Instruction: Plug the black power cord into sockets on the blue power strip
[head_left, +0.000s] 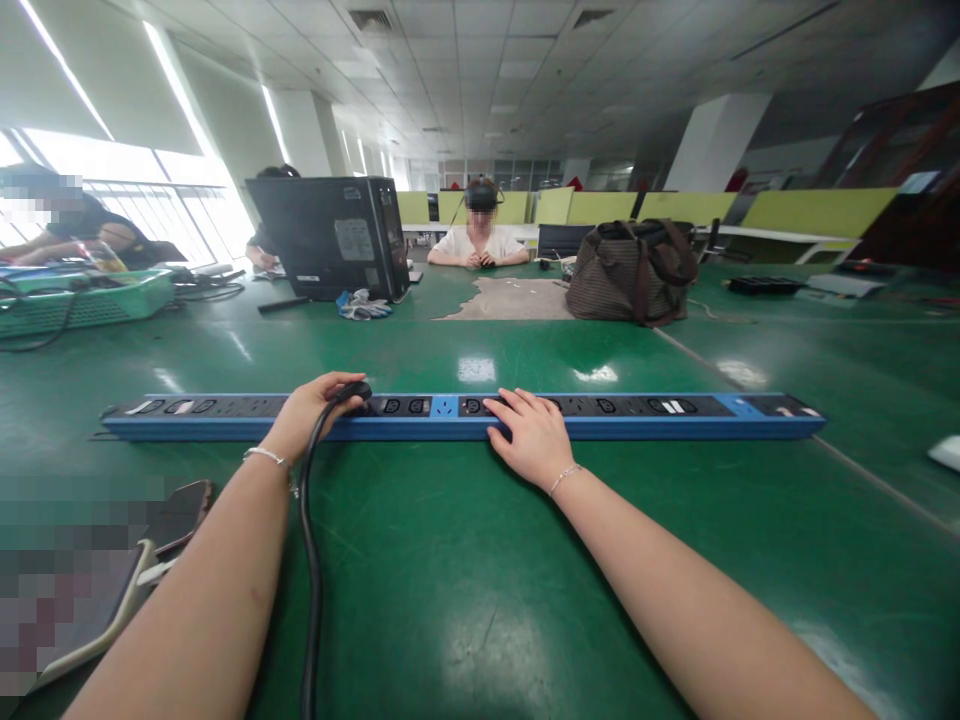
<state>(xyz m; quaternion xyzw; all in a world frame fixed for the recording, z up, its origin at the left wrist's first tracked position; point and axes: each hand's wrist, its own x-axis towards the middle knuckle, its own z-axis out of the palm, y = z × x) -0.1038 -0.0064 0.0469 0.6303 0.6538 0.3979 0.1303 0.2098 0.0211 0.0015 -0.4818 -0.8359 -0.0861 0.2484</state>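
Note:
A long blue power strip [442,430] with black socket faces lies across the green table in front of me. My left hand [307,415] is closed around a black plug [358,391] over the strip's left half; I cannot tell whether its prongs are in a socket. From that plug a thick black cable [307,560] runs down toward me, past my left wrist. My right hand [532,430] rests on the strip just right of its middle, fingers spread over the sockets and holding nothing.
Beyond the strip stand a black computer case [330,240], a pair of work gloves [364,305] and a brown bag [637,270]. A green basket [135,298] with cables sits at far left. A phone on a stand [112,600] is near my left forearm. A person [480,240] sits opposite.

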